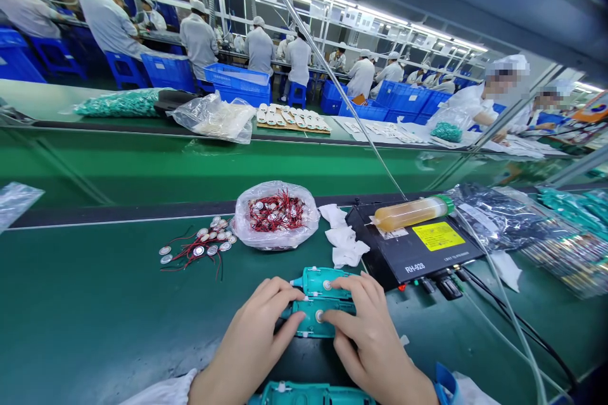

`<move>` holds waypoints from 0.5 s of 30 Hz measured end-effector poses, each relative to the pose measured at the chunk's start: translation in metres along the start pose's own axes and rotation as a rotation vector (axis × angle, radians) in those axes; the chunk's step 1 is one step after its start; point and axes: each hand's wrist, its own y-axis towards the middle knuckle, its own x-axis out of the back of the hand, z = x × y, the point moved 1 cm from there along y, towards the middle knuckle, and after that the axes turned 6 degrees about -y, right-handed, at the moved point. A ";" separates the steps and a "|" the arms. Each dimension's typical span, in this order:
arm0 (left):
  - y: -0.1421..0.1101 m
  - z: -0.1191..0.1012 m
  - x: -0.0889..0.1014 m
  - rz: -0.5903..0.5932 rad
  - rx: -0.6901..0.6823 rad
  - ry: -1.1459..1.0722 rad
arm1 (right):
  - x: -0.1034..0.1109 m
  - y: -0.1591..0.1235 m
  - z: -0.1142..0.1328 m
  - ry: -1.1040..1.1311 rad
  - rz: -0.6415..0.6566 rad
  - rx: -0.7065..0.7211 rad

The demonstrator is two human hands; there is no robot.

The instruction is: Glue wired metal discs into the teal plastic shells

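Two teal plastic housings, a far one [316, 275] and a near one [308, 324], lie side by side on the bench. My left hand [251, 323] holds their left ends, thumb on the near housing and fingertips by the seam between the two. My right hand [368, 323] is curled over their right ends. Its fingertips rest at a round piezo disc [327, 285] in the far housing and another disc [319, 316] in the near one. Closer to me lies another teal housing [308, 394], partly cut off by the frame.
A plastic bag of red-wired discs [242, 228] stands beyond my hands, with loose wired discs [198, 250] to its left. White tissues [346, 243] lie beside a black controller box [403, 256] carrying an amber glue syringe [413, 212]. Co-workers sit beyond a raised green-sided shelf [156, 161].
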 end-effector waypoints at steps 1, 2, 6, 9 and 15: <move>0.000 0.000 -0.001 -0.003 0.000 0.005 | -0.001 0.000 0.000 -0.008 0.002 0.005; -0.001 -0.001 -0.002 -0.003 0.001 0.011 | -0.001 0.000 0.000 -0.015 0.005 0.010; 0.001 -0.004 0.005 0.029 0.025 0.148 | -0.001 -0.001 -0.003 -0.008 -0.007 0.024; 0.008 0.001 0.030 0.056 0.143 0.392 | 0.002 -0.003 -0.008 0.012 -0.063 0.016; 0.020 0.033 0.090 -0.099 0.422 0.675 | 0.005 -0.005 -0.014 0.045 -0.123 0.005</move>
